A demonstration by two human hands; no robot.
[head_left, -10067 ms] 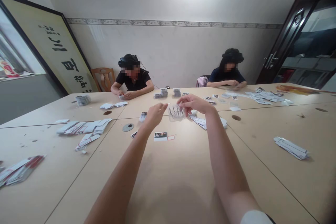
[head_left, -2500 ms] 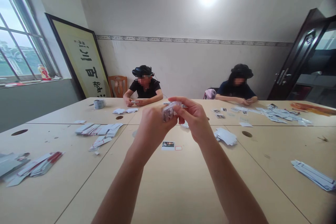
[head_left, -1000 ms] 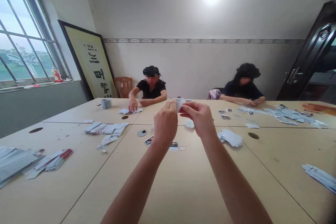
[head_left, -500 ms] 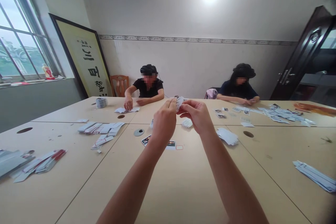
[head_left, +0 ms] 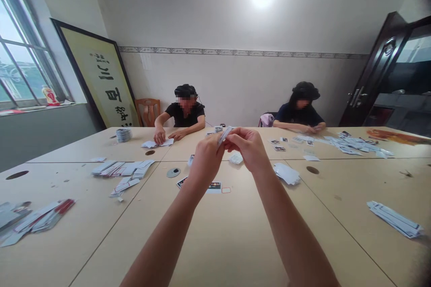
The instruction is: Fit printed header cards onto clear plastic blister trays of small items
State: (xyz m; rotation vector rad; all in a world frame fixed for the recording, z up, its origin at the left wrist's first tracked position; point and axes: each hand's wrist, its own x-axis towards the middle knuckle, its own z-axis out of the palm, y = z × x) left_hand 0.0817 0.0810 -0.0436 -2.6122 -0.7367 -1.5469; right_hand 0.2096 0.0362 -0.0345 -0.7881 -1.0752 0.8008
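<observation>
Above the middle of the table point(head_left: 235, 233), my left hand point(head_left: 207, 159) is closed on a small whitish plastic sleeve point(head_left: 224, 134), seen nearly edge-on as a thin strip. My right hand point(head_left: 247, 148) is closed too, its thumb and fingers pinched at the sleeve's right side. Fingers hide much of the sleeve, and I cannot tell whether it is one piece or several. Dark printed cards point(head_left: 214, 187) lie below my left wrist, partly covered by it. A small pile of clear sleeves point(head_left: 236, 158) sits on the table beyond, between my hands.
White slips point(head_left: 287, 174) lie right of my right forearm. Folded papers point(head_left: 123, 169) are at left, and a paper bundle point(head_left: 394, 219) at far right. Across the table sit two people point(head_left: 185, 112) point(head_left: 299, 112) handling papers. Cable holes point(head_left: 313, 170) pierce the tabletop.
The whitish sleeve has turned from a broader face to nearly edge-on between my hands. My view has shifted slightly to the right, so the table things appear further left.
</observation>
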